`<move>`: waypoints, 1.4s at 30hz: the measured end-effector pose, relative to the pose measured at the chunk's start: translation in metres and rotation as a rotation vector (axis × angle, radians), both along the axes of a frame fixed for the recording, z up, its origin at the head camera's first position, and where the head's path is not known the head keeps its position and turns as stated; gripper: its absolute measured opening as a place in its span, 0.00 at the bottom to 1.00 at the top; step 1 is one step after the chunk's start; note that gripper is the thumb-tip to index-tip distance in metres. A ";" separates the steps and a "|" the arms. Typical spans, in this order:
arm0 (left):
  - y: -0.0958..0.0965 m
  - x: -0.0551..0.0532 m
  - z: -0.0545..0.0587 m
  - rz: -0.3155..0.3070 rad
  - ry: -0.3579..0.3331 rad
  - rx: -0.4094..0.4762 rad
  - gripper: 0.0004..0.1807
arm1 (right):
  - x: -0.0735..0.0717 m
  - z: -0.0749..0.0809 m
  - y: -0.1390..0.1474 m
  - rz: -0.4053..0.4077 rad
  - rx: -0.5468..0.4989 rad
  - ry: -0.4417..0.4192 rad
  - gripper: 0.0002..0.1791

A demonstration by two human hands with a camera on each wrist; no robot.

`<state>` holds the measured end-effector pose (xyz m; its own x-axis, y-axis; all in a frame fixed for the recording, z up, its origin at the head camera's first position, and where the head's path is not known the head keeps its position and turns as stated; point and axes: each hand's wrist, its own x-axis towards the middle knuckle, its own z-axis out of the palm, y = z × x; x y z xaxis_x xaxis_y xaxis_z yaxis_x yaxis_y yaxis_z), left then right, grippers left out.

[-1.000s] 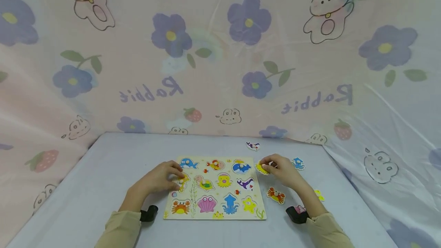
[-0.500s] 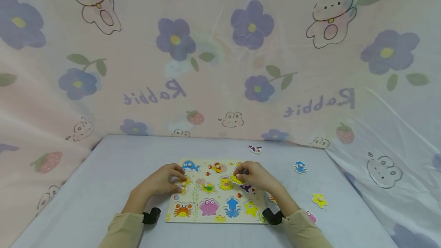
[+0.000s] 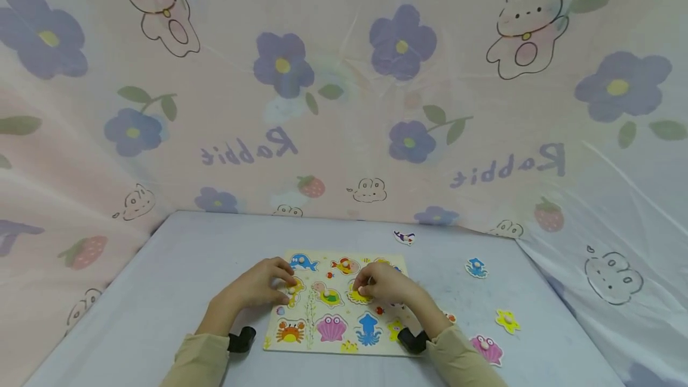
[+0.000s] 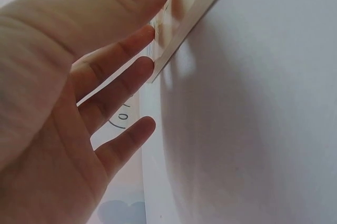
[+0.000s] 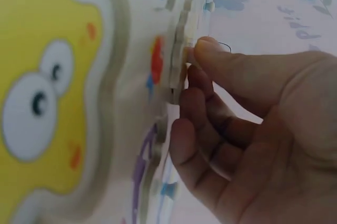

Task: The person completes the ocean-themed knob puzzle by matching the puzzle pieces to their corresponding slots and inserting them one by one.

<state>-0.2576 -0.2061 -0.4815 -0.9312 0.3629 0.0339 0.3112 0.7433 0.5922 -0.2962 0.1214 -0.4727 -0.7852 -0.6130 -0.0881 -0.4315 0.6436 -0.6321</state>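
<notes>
Yellow puzzle piece [image 3: 358,295] pinched in right hand [image 3: 391,286], against board [image 3: 318,260]. Left hand [image 3: 257,284] at board's left edge, fingers apart, apparently touching. Pink shell piece [image 3: 488,352] near right.

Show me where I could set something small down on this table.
Bare tabletop lies left of the left hand; behind the puzzle board, left of the purple-and-white piece, up to the printed cloth; and in front of the board, between the beige sleeves. Right of the board is crowded: squid piece, starfish piece and clam piece lie there.
</notes>
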 end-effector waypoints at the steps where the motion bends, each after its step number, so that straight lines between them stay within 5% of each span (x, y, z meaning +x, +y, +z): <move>1: 0.000 0.000 0.000 0.003 0.000 -0.004 0.14 | 0.000 -0.001 -0.001 -0.005 0.001 0.001 0.06; 23: 0.001 0.001 0.003 -0.022 0.019 -0.016 0.15 | -0.003 -0.006 -0.002 0.008 -0.013 0.118 0.08; 42: 0.002 0.002 0.001 0.027 -0.005 -0.024 0.15 | -0.006 0.003 0.009 -0.033 -0.076 0.109 0.09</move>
